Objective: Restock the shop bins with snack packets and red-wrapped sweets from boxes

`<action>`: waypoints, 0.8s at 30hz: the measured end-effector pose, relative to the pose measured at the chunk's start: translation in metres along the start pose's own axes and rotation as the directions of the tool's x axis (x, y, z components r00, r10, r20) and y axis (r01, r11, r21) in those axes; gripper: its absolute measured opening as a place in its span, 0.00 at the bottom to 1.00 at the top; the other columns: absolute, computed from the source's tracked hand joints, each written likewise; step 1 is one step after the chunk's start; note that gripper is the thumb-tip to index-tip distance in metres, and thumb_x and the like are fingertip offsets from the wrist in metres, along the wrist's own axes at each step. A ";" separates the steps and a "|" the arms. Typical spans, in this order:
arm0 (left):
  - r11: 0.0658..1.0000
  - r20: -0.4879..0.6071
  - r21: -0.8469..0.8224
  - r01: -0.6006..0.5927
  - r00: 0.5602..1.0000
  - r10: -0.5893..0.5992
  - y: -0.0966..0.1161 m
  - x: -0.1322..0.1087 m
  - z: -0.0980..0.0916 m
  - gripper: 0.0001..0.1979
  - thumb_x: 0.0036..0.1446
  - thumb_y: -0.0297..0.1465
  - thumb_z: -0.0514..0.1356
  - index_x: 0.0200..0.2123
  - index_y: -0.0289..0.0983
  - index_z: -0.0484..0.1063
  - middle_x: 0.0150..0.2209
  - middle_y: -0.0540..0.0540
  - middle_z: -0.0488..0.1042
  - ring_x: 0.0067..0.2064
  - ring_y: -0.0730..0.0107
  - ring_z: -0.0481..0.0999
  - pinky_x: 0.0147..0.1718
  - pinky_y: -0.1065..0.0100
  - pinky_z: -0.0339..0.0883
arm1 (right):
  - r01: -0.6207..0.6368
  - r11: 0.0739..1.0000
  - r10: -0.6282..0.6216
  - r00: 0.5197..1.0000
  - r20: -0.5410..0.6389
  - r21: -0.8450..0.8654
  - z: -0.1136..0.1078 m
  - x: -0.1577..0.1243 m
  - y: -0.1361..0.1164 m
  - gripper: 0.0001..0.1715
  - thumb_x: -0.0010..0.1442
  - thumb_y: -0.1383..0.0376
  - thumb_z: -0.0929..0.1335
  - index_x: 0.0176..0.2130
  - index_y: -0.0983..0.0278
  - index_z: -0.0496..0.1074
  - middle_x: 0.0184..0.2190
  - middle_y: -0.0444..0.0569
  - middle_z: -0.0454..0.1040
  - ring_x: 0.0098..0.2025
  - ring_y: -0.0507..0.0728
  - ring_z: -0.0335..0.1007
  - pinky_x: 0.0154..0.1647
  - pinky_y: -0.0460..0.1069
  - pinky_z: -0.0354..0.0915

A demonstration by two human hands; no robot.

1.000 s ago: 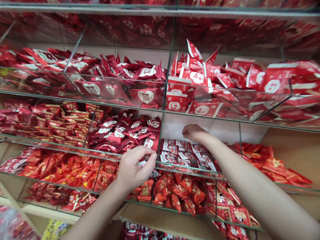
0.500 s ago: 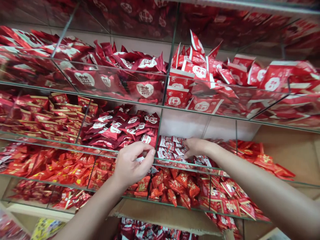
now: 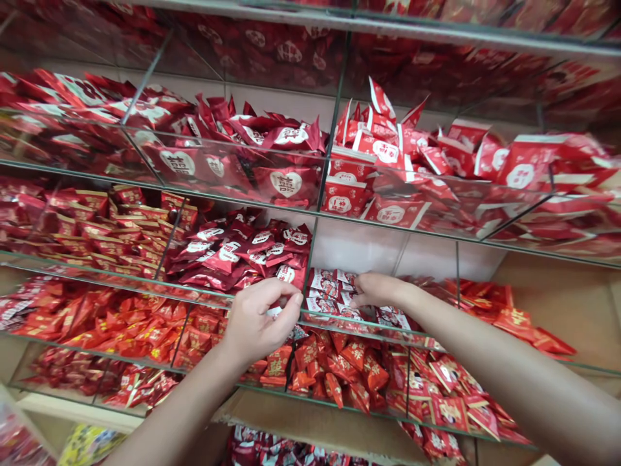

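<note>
My right hand (image 3: 376, 290) reaches into a middle-shelf compartment, fingers bent together and pressed on a small white-and-red packet. Rows of such small packets (image 3: 324, 285) lie flat to its left, and another packet (image 3: 392, 317) shows below the wrist. At the front glass strip (image 3: 339, 320) of the same shelf is my left hand (image 3: 262, 320). Its fingers are curled with the thumb against them; whatever they hold is hidden. Dark red packets (image 3: 230, 251) are heaped just behind that hand.
Glass dividers (image 3: 334, 116) split the shelves into compartments. Large red bags (image 3: 291, 136) fill the shelf above. Orange-red packets (image 3: 354, 353) lie on the shelf below. Lower down, a cardboard flap (image 3: 310, 417) juts out above more packets. Glass edges run close to both forearms.
The view has shifted slightly, so the upper shelves sit lower in the picture. My right fingers have moved a little left over the small packets. My left hand stays at the glass edge.
</note>
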State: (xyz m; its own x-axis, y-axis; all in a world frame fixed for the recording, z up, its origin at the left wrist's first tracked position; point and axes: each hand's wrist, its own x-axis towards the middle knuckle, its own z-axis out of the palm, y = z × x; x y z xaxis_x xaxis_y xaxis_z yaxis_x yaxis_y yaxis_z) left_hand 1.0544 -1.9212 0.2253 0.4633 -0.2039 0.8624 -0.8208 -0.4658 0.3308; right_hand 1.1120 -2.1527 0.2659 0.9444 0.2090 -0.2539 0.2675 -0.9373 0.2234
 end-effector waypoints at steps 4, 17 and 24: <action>1.000 0.006 0.002 0.010 1.000 -0.010 0.001 0.000 -0.001 0.04 0.50 0.26 0.54 0.25 0.35 0.68 0.22 0.51 0.70 0.24 0.77 0.68 0.26 0.74 0.61 | -0.006 0.999 0.008 0.998 -0.070 0.031 -0.004 0.005 0.009 0.19 0.50 0.55 0.65 0.35 0.67 0.72 0.32 0.51 0.74 0.33 0.56 0.68 0.27 0.45 0.57; 1.000 0.026 -0.006 0.011 1.000 -0.010 0.000 0.000 -0.002 0.04 0.50 0.26 0.54 0.26 0.35 0.68 0.22 0.50 0.70 0.24 0.76 0.68 0.25 0.73 0.61 | 0.027 0.999 -0.031 0.985 -0.167 -0.025 0.008 0.026 0.020 0.19 0.45 0.63 0.69 0.40 0.64 0.71 0.37 0.52 0.73 0.37 0.58 0.69 0.31 0.46 0.58; 1.000 0.006 0.000 0.011 1.000 -0.011 0.001 0.001 -0.001 0.04 0.50 0.25 0.55 0.25 0.35 0.68 0.22 0.51 0.70 0.24 0.77 0.68 0.26 0.75 0.61 | -0.008 1.000 0.002 0.973 -0.230 -0.025 0.011 0.030 0.015 0.19 0.52 0.59 0.64 0.43 0.66 0.69 0.41 0.56 0.71 0.43 0.59 0.66 0.38 0.46 0.58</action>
State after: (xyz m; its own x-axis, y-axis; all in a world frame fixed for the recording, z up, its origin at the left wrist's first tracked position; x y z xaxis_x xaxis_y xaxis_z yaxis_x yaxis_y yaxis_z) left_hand 1.0534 -1.9211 0.2265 0.4744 -0.2044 0.8563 -0.8157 -0.4679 0.3402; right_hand 1.1426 -2.1637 0.2508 0.9636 0.2657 -0.0307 0.2648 -0.9316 0.2489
